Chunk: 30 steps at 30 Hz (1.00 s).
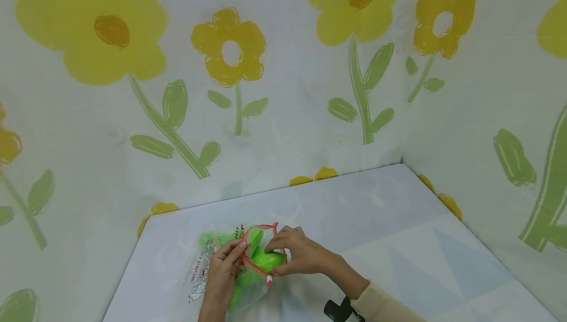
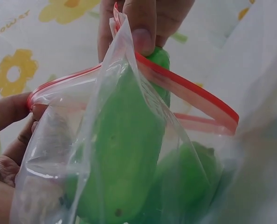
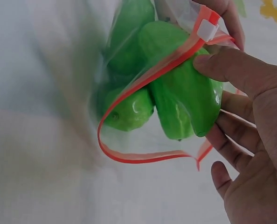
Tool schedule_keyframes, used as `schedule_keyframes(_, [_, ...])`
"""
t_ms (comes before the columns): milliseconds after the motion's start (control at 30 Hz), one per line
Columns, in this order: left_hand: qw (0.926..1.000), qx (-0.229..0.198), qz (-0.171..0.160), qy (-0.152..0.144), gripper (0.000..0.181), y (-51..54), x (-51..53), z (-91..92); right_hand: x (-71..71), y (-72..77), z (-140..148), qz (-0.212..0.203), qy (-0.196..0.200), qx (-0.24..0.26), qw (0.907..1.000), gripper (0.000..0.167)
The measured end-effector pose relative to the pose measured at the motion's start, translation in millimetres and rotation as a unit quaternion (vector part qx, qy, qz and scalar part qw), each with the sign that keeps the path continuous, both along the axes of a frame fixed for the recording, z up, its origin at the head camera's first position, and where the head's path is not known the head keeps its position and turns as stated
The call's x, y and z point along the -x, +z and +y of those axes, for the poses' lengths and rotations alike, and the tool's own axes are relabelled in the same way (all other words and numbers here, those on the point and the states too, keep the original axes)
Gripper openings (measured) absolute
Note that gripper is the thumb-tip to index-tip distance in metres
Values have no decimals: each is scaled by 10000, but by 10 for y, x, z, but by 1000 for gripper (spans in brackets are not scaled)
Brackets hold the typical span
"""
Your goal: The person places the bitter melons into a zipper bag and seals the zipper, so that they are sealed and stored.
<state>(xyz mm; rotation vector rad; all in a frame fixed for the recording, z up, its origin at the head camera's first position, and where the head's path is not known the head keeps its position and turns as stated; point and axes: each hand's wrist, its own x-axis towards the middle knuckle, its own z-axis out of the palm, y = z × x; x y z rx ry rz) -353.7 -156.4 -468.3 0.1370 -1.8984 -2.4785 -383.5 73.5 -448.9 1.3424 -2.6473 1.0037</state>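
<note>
A clear zip bag (image 1: 254,282) with a red rim and printed drawings holds several green fruit- or vegetable-shaped items. My left hand (image 1: 223,275) pinches the bag's red rim on its left side. At the bag's mouth my right hand (image 1: 305,254) grips a smooth green item (image 3: 187,79), thumb on one side and fingers on the other. That item lies partly inside the opening. A white slider (image 3: 207,30) sits on the red rim. Through the plastic in the left wrist view a long green item (image 2: 124,154) shows upright, with a rounder one (image 2: 190,172) beside it.
The bag is over a pale table (image 1: 354,213) with faint triangle patterns. A flower-printed cloth wall (image 1: 283,90) rises behind the table and along its right side. Near the right forearm is a black object (image 1: 338,309), partly cut off by the frame's bottom edge.
</note>
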Motion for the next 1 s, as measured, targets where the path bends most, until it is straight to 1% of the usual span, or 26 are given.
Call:
schedule_keyframes(167, [10000,-61,55,39,29,-47,4,11,8,-43,-26,-68,40,-14,10000,36])
schedule_keyframes(333, [9994,-175,254,-143,24,-74,-17,31,13,-58,-90,28,40,-12,10000,34])
schedule_keyframes(467, [9987,-332,287,-262,25,-81,-31,46,27,-60,-154,118,112,-11,9999,32])
schedule_keyframes(567, [9987,-364,234,-279,27,-86,-36,47,37,-63,-188,50,132,-66,9999,31])
schedule_keyframes(700, [9986,-366,244,-305,29,-104,-38,33,52,-81,-217,-83,90,-144,9998,31])
schedule_keyframes(867, [9974,-547,296,-377,23,-136,-49,5,67,-111,-220,-161,71,-164,9997,32])
schedule_keyframes(1000, [9962,-692,340,-402,19,-161,-61,-6,67,-119,-169,-207,-42,-34,9998,33])
